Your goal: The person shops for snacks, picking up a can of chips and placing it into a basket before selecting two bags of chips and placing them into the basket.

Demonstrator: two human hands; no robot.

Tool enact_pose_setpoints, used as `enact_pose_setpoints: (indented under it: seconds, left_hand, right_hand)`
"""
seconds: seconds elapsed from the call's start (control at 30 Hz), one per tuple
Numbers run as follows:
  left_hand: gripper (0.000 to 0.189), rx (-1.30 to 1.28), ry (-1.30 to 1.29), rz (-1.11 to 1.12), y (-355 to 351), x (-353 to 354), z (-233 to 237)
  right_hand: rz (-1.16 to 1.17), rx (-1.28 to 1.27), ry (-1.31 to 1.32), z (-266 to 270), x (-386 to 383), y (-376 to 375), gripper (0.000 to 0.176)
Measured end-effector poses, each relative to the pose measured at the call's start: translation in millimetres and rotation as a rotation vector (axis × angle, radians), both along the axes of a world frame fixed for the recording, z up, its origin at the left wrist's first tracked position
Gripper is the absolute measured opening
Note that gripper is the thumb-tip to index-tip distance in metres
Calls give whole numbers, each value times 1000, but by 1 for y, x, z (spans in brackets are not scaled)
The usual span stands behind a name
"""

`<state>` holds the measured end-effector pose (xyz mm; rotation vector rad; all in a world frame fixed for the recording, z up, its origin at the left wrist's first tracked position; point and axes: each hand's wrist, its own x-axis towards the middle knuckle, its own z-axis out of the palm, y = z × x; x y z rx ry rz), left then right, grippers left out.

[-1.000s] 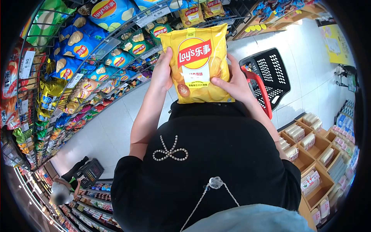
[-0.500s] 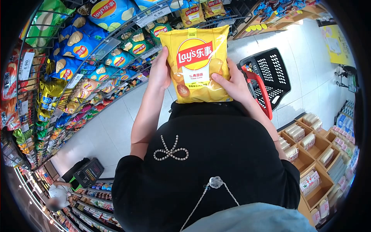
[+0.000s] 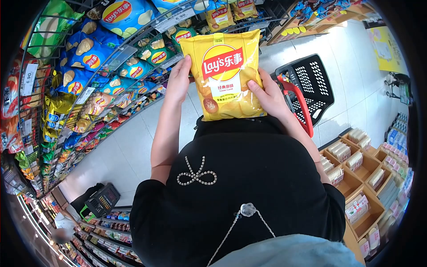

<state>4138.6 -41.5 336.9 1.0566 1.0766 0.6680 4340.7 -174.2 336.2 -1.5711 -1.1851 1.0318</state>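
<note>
A yellow Lay's bag of potato chips [image 3: 227, 89] stands upright in front of my body, its printed front facing me. My right hand [image 3: 270, 94] grips its right edge, thumb on the front and fingers behind. At the upper left edge is my left hand [image 3: 178, 79], its fingers stretched out and the fingertips at the bag's side. The palm of that hand is apart from the bag, and part of its fingers is hard to make out.
Wire shelves [image 3: 120, 58] packed with chip bags run along the left, with price tags [image 3: 175, 19]. A black shopping basket [image 3: 311, 84] with a red handle is beyond my right hand. Wooden compartments [image 3: 367, 167] hold packets at right. Another person [image 3: 63, 224] is at lower left, near a dark basket [image 3: 103, 199].
My left hand has shifted left, its palm drawing away from the bag. The bag has moved slightly left and tilted a little, with my right hand still holding it.
</note>
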Motion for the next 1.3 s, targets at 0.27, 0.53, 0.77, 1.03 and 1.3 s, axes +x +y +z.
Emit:
enact_pose_setpoints:
  seconds: [0.27,0.53,0.77,1.03,1.3]
  left_hand:
    - [36,85,14,-109,6,-9,-2]
    - [27,286,91,-199,9,-10,-9]
    - [40,210,-45,-133,5,-7,-13]
    - [72,-125,-277,-316,-27,-1,-14]
    - [55,-410,-802,-133,-21,25,-32]
  right_hand:
    - [4,-41,17,6,-1,0,46]
    - [-7,-37,15,6,-2,0,45]
    - [-56,-26,54,3,-1,-1,43]
    - [-142,-50,209,8,9,5,43]
    - [334,130,534,47,0,-1,52]
